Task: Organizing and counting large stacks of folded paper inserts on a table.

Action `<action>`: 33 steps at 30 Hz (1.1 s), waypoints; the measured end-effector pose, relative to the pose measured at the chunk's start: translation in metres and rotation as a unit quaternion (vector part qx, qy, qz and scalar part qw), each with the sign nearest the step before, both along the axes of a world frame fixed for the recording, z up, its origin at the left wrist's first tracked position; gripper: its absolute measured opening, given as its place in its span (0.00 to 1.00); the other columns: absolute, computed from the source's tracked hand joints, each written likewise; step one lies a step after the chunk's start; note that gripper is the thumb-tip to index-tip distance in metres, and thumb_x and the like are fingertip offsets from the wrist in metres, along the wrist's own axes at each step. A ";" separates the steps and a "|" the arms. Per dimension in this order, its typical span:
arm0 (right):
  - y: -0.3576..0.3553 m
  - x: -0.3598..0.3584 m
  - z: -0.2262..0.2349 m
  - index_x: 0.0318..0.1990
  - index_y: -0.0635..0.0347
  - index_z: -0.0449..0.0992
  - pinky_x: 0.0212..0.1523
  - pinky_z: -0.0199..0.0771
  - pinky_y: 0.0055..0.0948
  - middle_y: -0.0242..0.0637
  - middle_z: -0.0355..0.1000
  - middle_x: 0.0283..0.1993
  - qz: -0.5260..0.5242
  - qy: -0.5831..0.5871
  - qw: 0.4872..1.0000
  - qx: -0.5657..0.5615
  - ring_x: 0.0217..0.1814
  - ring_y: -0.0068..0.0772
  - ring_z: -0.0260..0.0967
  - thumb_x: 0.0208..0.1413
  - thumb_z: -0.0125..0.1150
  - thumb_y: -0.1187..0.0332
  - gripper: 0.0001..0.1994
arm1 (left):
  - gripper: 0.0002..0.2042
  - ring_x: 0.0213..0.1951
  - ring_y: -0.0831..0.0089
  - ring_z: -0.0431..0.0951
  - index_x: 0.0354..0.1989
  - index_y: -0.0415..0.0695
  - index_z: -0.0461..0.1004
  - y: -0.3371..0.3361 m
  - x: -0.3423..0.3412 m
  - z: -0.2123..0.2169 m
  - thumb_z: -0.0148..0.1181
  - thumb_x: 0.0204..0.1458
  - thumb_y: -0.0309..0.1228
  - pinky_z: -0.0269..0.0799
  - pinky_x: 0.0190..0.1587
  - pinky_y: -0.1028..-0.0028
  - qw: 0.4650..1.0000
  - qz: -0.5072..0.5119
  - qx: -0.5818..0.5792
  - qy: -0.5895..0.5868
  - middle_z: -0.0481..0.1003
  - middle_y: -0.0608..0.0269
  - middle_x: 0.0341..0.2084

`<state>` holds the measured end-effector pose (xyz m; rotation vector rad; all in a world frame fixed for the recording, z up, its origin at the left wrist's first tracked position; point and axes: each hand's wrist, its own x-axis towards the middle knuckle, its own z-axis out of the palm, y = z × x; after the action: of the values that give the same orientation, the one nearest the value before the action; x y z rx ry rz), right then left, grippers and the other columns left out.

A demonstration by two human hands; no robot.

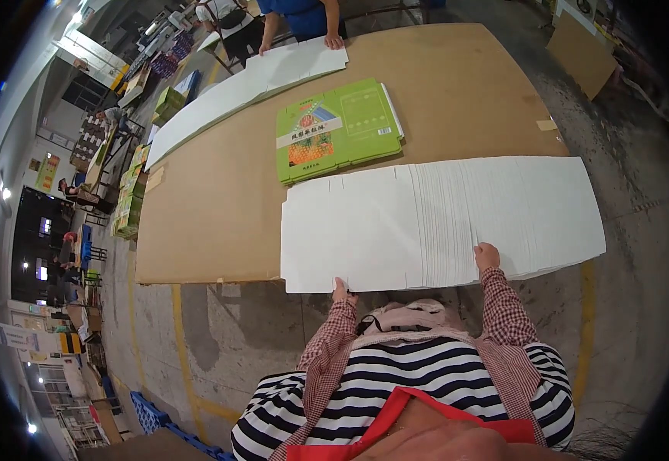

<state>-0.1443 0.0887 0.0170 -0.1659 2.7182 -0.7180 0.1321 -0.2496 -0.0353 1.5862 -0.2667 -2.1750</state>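
Note:
A fanned row of white cardboard sheets (350, 230) lies along the near edge of a brown table (211, 215), its many edges stepped closely in the middle. At the front edge of the leftmost sheet, my left hand (340, 290) grips with the thumb on top and the other fingers hidden beneath. My right hand (486, 256) rests on the stepped edges with its fingers curled in; whether it pinches a sheet is too small to tell. Just beyond the sheets sits a stack of green printed cardboard box blanks (350, 115) with a pineapple picture.
Across the table, a person in blue (303, 19) has both hands at another row of white sheets (273, 73). Green boxes (131, 192) are stacked left of the table. A brown board (580, 50) leans at the far right. A blue pallet (150, 415) lies on the floor at lower left.

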 end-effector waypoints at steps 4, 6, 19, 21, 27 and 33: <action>-0.005 0.017 0.011 0.22 0.66 0.69 0.30 0.65 0.39 0.47 0.68 0.23 -0.055 0.094 0.993 -0.038 0.28 0.43 0.67 0.48 0.54 0.64 0.12 | 0.27 0.50 0.57 0.65 0.54 0.44 0.59 0.003 -0.004 0.016 0.51 0.50 0.49 0.63 0.52 0.57 0.999 0.007 0.020 -0.036 0.61 0.56 0.52; -0.001 0.020 0.008 0.22 0.64 0.70 0.30 0.66 0.37 0.44 0.69 0.23 -0.081 0.176 0.976 -0.097 0.28 0.42 0.68 0.45 0.57 0.66 0.10 | 0.32 0.52 0.57 0.62 0.55 0.45 0.58 0.002 -0.009 0.021 0.51 0.47 0.54 0.60 0.53 0.55 0.999 -0.021 0.020 0.017 0.59 0.57 0.54; -0.013 0.018 0.026 0.25 0.66 0.72 0.29 0.65 0.28 0.38 0.69 0.23 -0.072 -0.133 0.977 -0.150 0.26 0.29 0.64 0.46 0.59 0.57 0.17 | 0.26 0.12 0.81 0.51 0.54 0.43 0.61 -0.011 -0.001 0.027 0.47 0.53 0.48 0.65 0.22 0.81 0.999 -0.017 0.008 -0.033 0.65 0.59 0.50; -0.009 0.021 0.020 0.21 0.66 0.70 0.26 0.62 0.29 0.36 0.66 0.18 -0.059 -0.175 0.976 -0.116 0.21 0.27 0.61 0.46 0.59 0.56 0.18 | 0.27 0.12 0.82 0.51 0.55 0.42 0.60 -0.005 -0.003 0.034 0.47 0.53 0.48 0.65 0.22 0.80 0.998 0.002 0.027 -0.054 0.65 0.59 0.51; -0.002 0.020 0.009 0.22 0.64 0.72 0.26 0.62 0.36 0.44 0.66 0.18 -0.005 -0.086 0.992 -0.088 0.22 0.40 0.64 0.44 0.57 0.54 0.18 | 0.28 0.16 0.81 0.56 0.54 0.40 0.60 -0.008 0.002 0.033 0.49 0.52 0.49 0.69 0.34 0.76 0.995 -0.066 -0.010 -0.073 0.64 0.59 0.51; -0.016 0.040 0.014 0.23 0.62 0.73 0.29 0.65 0.36 0.43 0.67 0.19 -0.057 0.013 0.994 -0.090 0.24 0.38 0.67 0.44 0.59 0.56 0.16 | 0.29 0.25 0.73 0.65 0.52 0.44 0.61 -0.014 0.002 0.022 0.56 0.46 0.50 0.62 0.52 0.61 0.997 -0.037 0.000 -0.074 0.66 0.61 0.48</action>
<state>-0.1041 0.0728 0.0314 -0.0612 2.7026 -0.9996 0.1339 -0.2634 -0.0129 1.7679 -0.3768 -2.1136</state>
